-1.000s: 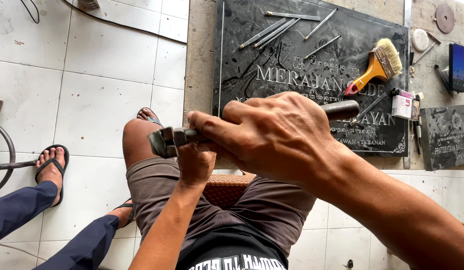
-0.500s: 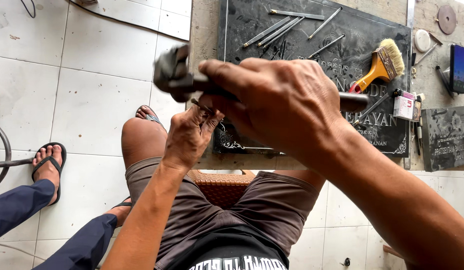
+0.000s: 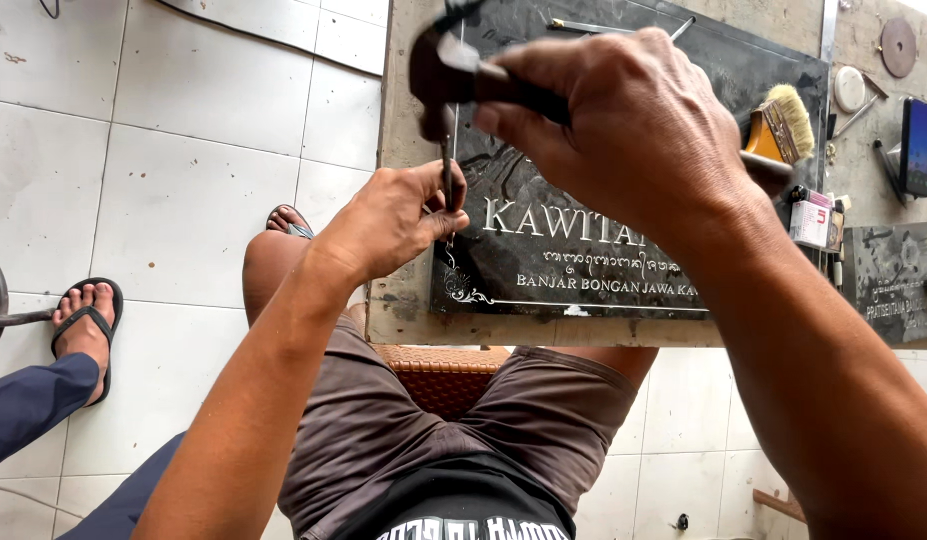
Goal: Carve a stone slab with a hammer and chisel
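A dark stone plaque [image 3: 544,255] with carved white lettering lies on a grey slab in front of my knees. My left hand [image 3: 394,220] pinches a thin metal chisel [image 3: 448,185], held upright with its tip on the plaque's left part. My right hand [image 3: 624,125] grips the dark handle of a hammer [image 3: 436,70], whose metal head hovers just above the chisel's top. My right forearm hides the plaque's middle and right side.
A yellow-handled brush [image 3: 779,125] lies at the plaque's right edge, next to a small box [image 3: 811,222]. Spare chisels [image 3: 584,27] rest along its top. A phone [image 3: 919,145] and round discs lie far right. Another person's sandalled foot [image 3: 84,325] stands at left on white tiles.
The view has drawn closer to the plaque. My right hand has lifted the hammer from knee height to above the chisel. My left hand has set the chisel on the stone.
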